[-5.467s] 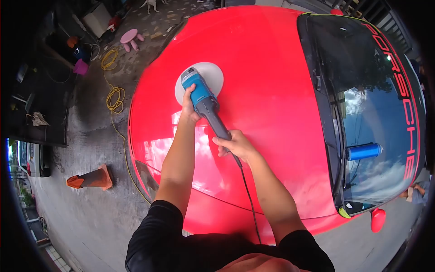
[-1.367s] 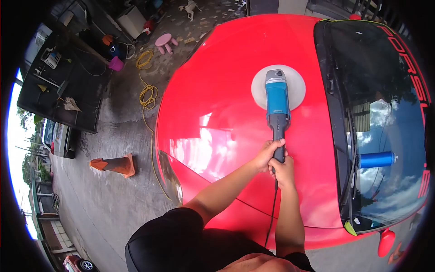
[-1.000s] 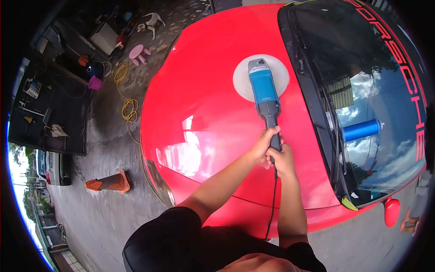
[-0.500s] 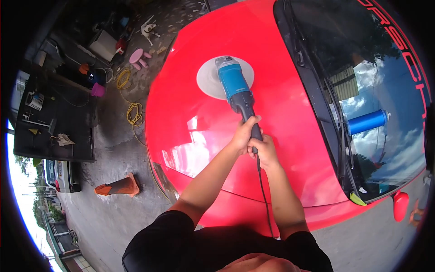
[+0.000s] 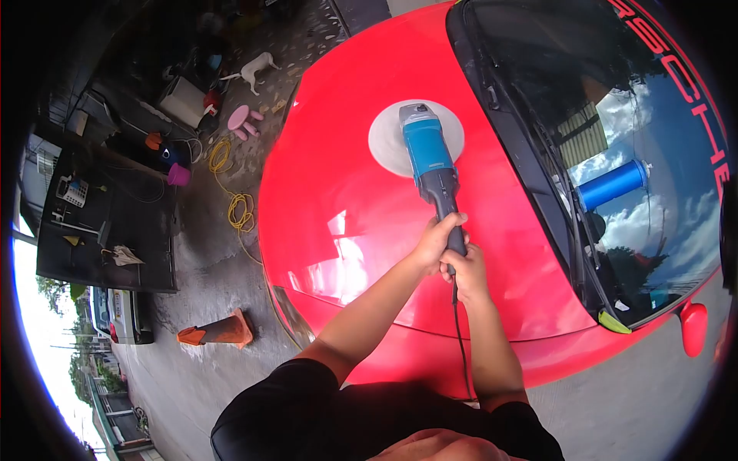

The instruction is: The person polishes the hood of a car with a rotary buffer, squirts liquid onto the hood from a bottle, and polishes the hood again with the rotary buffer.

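Observation:
A blue and dark grey electric polisher [image 5: 427, 146] lies with its round white pad [image 5: 388, 140] against the red car hood [image 5: 338, 177]. My left hand [image 5: 440, 242] is wrapped round its dark handle. Just behind it, my right hand [image 5: 467, 270] grips the handle's rear end, close against the left. From there a black power cord [image 5: 460, 330] runs down over the car's edge toward my body. The pad's outline is blurred, and its middle is hidden under the polisher's head.
A blue cylinder [image 5: 613, 186] shows over the windshield [image 5: 638, 123], beside the wipers. A lime-green piece [image 5: 613, 323] sits at the windshield's lower corner. On the floor are an orange cone [image 5: 219, 331], a yellow hose [image 5: 241, 211], a pink stool [image 5: 244, 121] and a white dog [image 5: 254, 71].
Both hands and the polisher have shifted toward the windshield across the hood, still gripping it. The view has moved slightly, and the dog has turned and changed position.

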Demonstrator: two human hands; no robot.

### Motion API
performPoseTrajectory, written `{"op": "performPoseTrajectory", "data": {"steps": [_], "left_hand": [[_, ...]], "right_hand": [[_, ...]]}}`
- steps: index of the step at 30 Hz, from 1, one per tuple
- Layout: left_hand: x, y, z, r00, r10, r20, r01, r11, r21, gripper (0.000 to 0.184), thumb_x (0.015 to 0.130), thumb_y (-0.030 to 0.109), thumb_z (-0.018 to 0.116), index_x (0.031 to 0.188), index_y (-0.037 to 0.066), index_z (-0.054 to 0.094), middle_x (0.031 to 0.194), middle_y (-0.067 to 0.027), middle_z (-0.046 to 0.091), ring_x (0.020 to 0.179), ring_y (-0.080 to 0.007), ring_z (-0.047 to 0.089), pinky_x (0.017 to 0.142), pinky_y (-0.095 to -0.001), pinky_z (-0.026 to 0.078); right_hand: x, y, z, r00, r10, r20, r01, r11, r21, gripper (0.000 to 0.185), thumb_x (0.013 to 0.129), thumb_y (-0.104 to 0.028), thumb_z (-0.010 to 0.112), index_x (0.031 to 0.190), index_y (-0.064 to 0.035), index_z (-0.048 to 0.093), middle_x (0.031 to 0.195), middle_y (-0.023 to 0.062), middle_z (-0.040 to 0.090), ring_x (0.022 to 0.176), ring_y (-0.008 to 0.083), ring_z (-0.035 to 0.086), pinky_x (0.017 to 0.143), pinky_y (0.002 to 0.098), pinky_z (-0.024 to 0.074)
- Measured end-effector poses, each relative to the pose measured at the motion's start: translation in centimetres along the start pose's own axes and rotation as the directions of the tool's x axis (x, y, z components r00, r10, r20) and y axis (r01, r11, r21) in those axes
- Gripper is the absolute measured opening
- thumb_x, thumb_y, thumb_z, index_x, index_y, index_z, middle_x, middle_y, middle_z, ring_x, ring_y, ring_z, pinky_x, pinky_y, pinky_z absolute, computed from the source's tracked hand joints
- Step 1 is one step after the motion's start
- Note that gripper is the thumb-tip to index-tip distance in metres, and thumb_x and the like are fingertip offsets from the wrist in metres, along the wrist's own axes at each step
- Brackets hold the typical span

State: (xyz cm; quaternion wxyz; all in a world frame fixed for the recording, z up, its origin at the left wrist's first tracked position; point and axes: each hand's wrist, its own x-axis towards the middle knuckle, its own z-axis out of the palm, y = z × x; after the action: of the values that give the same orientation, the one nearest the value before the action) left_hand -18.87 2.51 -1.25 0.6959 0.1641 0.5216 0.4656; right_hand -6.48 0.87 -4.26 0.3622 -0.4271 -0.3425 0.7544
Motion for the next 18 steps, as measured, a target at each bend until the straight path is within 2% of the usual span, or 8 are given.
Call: {"op": "performPoseTrajectory", "data": {"steps": [3, 4, 8, 18], "left_hand": [[1.0, -1.9, 1.5, 0.997, 0.045, 0.059, -0.044, 0.999, -0.011, 0.044, 0.093, 0.044, 0.072, 0.112, 0.009, 0.054, 0.087, -0.0104, 0.066, 0.059, -0.0218, 0.064, 0.043, -0.0400, 0.050], [0.5, -2.0, 1.9, 0.996, 0.025, 0.089, -0.026, 1.000, 0.009, 0.041, 0.094, 0.041, 0.072, 0.112, 0.009, 0.055, 0.086, -0.0097, 0.065, 0.065, -0.0205, 0.064, 0.050, -0.0380, 0.052], [0.2, -3.6, 2.9, 0.991, 0.037, 0.132, -0.042, 0.998, 0.038, 0.037, 0.096, 0.037, 0.070, 0.113, 0.008, 0.055, 0.087, -0.0101, 0.065, 0.067, -0.0200, 0.064, 0.053, -0.0367, 0.054], [-1.1, -4.2, 2.1, 0.998, 0.018, 0.061, -0.020, 0.999, 0.028, 0.038, 0.095, 0.039, 0.069, 0.114, 0.010, 0.053, 0.087, -0.0105, 0.065, 0.062, -0.0216, 0.064, 0.047, -0.0385, 0.051]], "right_hand": [[-1.6, -0.2, -1.3, 0.999, -0.030, -0.043, 0.032, 0.998, 0.051, 0.010, 0.084, -0.005, 0.069, 0.083, -0.0061, 0.059, 0.063, 0.0039, 0.060, 0.048, 0.0109, 0.055, 0.043, 0.0270, 0.0386], [-1.9, 0.0, -1.9, 0.998, -0.050, -0.042, 0.052, 0.997, 0.058, 0.011, 0.084, -0.004, 0.069, 0.084, -0.0055, 0.059, 0.064, 0.0040, 0.060, 0.048, 0.0111, 0.055, 0.043, 0.0269, 0.0388], [-3.8, 0.2, -2.6, 0.992, -0.075, -0.097, 0.085, 0.992, 0.096, 0.010, 0.084, -0.004, 0.069, 0.085, -0.0044, 0.059, 0.064, 0.0042, 0.061, 0.048, 0.0116, 0.055, 0.043, 0.0267, 0.0392], [-4.5, 1.3, -2.4, 0.998, -0.055, -0.033, 0.057, 0.995, 0.085, 0.010, 0.085, -0.004, 0.069, 0.085, -0.0045, 0.060, 0.063, 0.0042, 0.061, 0.047, 0.0121, 0.055, 0.044, 0.0276, 0.0391]]}}
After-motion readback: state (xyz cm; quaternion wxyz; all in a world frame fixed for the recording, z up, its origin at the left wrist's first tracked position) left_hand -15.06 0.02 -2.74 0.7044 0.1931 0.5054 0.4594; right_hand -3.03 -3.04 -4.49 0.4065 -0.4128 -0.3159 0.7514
